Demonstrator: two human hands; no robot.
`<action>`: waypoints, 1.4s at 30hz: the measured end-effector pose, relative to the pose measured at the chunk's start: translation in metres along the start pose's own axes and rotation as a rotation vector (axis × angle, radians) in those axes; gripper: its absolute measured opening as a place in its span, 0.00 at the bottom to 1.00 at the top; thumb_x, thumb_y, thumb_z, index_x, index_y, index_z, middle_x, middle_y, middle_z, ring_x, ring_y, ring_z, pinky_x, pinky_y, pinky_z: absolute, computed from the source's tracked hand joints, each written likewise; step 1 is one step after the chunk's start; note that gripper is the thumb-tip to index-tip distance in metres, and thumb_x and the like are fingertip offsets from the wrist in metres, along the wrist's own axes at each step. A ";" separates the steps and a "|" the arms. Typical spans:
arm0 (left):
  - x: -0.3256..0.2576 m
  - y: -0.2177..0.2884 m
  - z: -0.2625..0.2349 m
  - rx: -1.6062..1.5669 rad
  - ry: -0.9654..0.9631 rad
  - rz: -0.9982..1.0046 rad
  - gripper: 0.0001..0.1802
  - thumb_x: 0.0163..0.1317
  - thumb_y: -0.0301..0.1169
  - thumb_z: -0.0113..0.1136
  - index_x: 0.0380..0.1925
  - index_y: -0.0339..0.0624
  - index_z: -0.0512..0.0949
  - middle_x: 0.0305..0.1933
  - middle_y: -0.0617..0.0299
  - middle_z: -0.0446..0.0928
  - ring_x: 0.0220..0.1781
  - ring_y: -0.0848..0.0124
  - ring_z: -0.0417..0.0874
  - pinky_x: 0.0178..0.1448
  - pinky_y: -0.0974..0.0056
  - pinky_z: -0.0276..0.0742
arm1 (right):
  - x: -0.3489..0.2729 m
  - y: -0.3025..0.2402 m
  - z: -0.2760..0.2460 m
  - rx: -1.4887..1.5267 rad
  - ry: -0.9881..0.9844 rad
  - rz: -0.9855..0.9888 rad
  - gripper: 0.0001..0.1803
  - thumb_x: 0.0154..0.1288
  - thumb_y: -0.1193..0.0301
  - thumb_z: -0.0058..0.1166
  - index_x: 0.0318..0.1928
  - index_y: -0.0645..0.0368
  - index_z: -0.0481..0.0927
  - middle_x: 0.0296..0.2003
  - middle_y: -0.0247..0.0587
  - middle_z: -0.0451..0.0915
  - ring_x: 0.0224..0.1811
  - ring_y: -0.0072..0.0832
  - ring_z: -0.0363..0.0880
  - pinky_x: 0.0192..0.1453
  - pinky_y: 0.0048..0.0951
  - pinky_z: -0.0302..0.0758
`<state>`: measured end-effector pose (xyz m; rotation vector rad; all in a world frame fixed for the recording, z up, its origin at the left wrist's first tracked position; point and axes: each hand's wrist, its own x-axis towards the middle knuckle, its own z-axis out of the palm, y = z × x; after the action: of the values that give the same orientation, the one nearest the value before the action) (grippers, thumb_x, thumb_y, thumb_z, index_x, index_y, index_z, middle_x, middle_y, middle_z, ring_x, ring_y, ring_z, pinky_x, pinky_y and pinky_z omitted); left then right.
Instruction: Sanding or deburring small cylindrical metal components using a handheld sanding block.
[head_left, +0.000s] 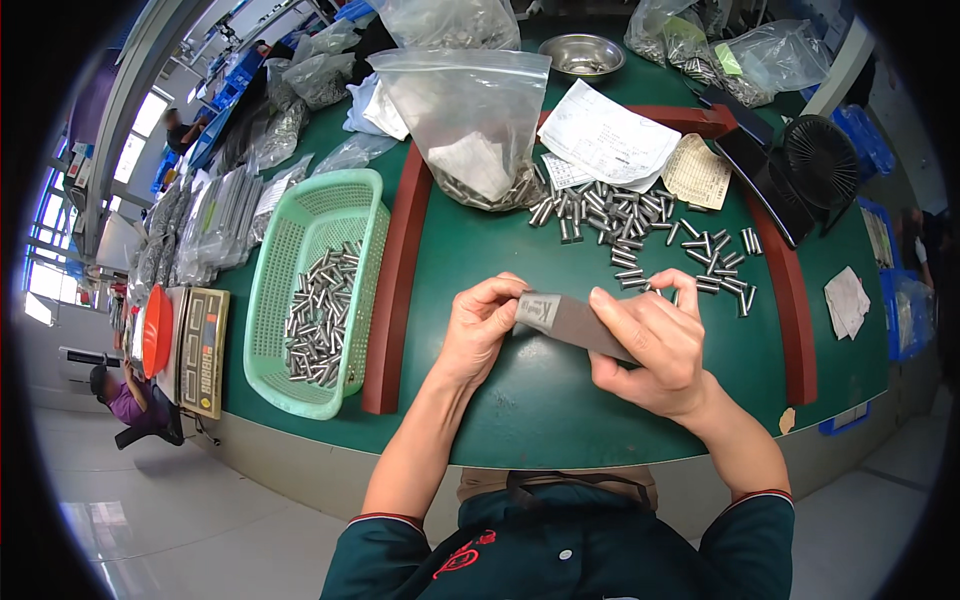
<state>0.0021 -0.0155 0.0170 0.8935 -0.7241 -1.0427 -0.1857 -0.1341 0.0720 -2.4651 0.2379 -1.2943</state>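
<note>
left hand (481, 325) + right hand (652, 345): pinch grey block (572, 321) | metal pins (640, 232) beyond | green basket (290, 385) left

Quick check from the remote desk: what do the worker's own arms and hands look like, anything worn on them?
Both hands, left hand and right hand, are bare: no gloves, rings or watch show. The forearms are uncovered. Short dark green sleeves end above the elbows, each edged with thin red and white trim.
</note>
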 end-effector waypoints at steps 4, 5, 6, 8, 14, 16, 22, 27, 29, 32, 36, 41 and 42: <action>-0.001 0.000 -0.001 0.007 -0.066 0.005 0.07 0.63 0.28 0.62 0.38 0.37 0.80 0.39 0.65 0.76 0.39 0.77 0.74 0.46 0.71 0.69 | 0.000 0.010 0.000 -0.079 0.060 0.064 0.34 0.38 0.76 0.63 0.55 0.58 0.79 0.24 0.31 0.77 0.24 0.26 0.75 0.47 0.36 0.66; 0.000 0.000 0.001 0.004 -0.067 0.005 0.07 0.63 0.28 0.62 0.38 0.37 0.80 0.39 0.65 0.76 0.39 0.77 0.74 0.46 0.71 0.69 | -0.001 0.004 0.000 -0.028 0.070 0.001 0.34 0.38 0.76 0.62 0.55 0.58 0.79 0.24 0.31 0.77 0.24 0.25 0.75 0.47 0.36 0.66; 0.001 0.001 0.005 -0.015 -0.032 -0.023 0.07 0.63 0.28 0.62 0.38 0.37 0.80 0.38 0.65 0.76 0.39 0.77 0.74 0.45 0.71 0.69 | -0.002 -0.001 0.005 0.036 0.070 -0.040 0.35 0.37 0.76 0.61 0.55 0.59 0.79 0.23 0.31 0.76 0.24 0.24 0.75 0.47 0.36 0.67; -0.002 -0.003 0.006 -0.050 0.046 -0.049 0.06 0.62 0.29 0.63 0.36 0.37 0.80 0.37 0.64 0.76 0.38 0.76 0.75 0.43 0.72 0.69 | 0.001 -0.004 0.005 0.026 0.013 0.028 0.34 0.39 0.76 0.62 0.55 0.60 0.79 0.22 0.31 0.74 0.23 0.26 0.74 0.46 0.35 0.67; 0.001 0.000 0.008 0.099 0.004 -0.024 0.05 0.62 0.26 0.62 0.36 0.37 0.81 0.36 0.64 0.76 0.37 0.78 0.74 0.42 0.74 0.68 | -0.001 -0.010 0.010 0.030 0.018 -0.008 0.35 0.37 0.76 0.62 0.55 0.58 0.80 0.24 0.30 0.76 0.24 0.24 0.75 0.48 0.34 0.66; -0.004 0.001 0.008 0.117 0.004 -0.003 0.04 0.62 0.23 0.62 0.36 0.36 0.81 0.37 0.63 0.77 0.37 0.77 0.75 0.41 0.74 0.69 | 0.007 0.002 0.004 -0.032 0.050 0.081 0.33 0.40 0.76 0.62 0.55 0.57 0.79 0.23 0.30 0.74 0.24 0.26 0.74 0.46 0.34 0.65; -0.003 0.003 0.011 0.247 0.035 0.010 0.05 0.60 0.18 0.59 0.37 0.34 0.81 0.37 0.62 0.77 0.38 0.76 0.75 0.40 0.73 0.71 | 0.005 0.009 -0.002 0.022 0.036 -0.062 0.34 0.37 0.75 0.61 0.53 0.58 0.80 0.25 0.30 0.78 0.24 0.24 0.75 0.48 0.36 0.66; -0.004 0.009 0.012 0.299 -0.034 0.136 0.06 0.59 0.17 0.59 0.37 0.33 0.80 0.37 0.62 0.76 0.37 0.77 0.74 0.41 0.73 0.70 | 0.003 0.031 -0.003 -0.161 -0.017 0.090 0.32 0.41 0.76 0.62 0.55 0.57 0.79 0.24 0.32 0.78 0.24 0.27 0.74 0.48 0.36 0.65; -0.005 0.010 0.013 0.339 -0.003 0.132 0.06 0.59 0.17 0.59 0.37 0.33 0.80 0.38 0.61 0.76 0.38 0.76 0.74 0.41 0.73 0.70 | 0.006 0.023 -0.006 -0.060 0.020 0.048 0.33 0.41 0.76 0.62 0.55 0.58 0.79 0.24 0.32 0.78 0.24 0.27 0.75 0.49 0.36 0.65; -0.005 0.007 0.006 0.315 0.020 0.168 0.07 0.59 0.17 0.60 0.37 0.33 0.80 0.38 0.60 0.76 0.39 0.74 0.75 0.43 0.72 0.71 | 0.006 -0.002 0.001 0.078 -0.052 -0.032 0.33 0.39 0.76 0.61 0.54 0.58 0.80 0.22 0.30 0.74 0.25 0.25 0.75 0.49 0.35 0.67; -0.004 0.012 0.008 0.311 0.007 0.203 0.06 0.59 0.17 0.60 0.37 0.34 0.79 0.39 0.61 0.75 0.39 0.74 0.75 0.45 0.71 0.71 | 0.002 0.034 -0.003 -0.118 0.013 0.150 0.33 0.43 0.75 0.62 0.57 0.59 0.78 0.23 0.35 0.76 0.25 0.29 0.74 0.47 0.34 0.66; -0.001 0.008 0.008 0.156 0.042 0.122 0.05 0.60 0.21 0.61 0.37 0.36 0.78 0.38 0.61 0.74 0.39 0.73 0.73 0.46 0.69 0.69 | 0.005 0.018 0.000 0.028 0.022 0.164 0.34 0.42 0.75 0.61 0.57 0.59 0.78 0.22 0.36 0.75 0.25 0.30 0.74 0.48 0.33 0.65; 0.000 0.009 0.009 0.087 0.052 0.098 0.05 0.61 0.24 0.62 0.36 0.38 0.77 0.37 0.62 0.72 0.38 0.73 0.72 0.45 0.69 0.67 | 0.006 0.018 -0.002 0.032 0.004 0.198 0.33 0.43 0.75 0.61 0.57 0.60 0.78 0.27 0.38 0.79 0.26 0.29 0.74 0.49 0.32 0.66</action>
<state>-0.0020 -0.0161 0.0290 0.9470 -0.7666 -0.9034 -0.1835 -0.1530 0.0712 -2.3445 0.4467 -1.2097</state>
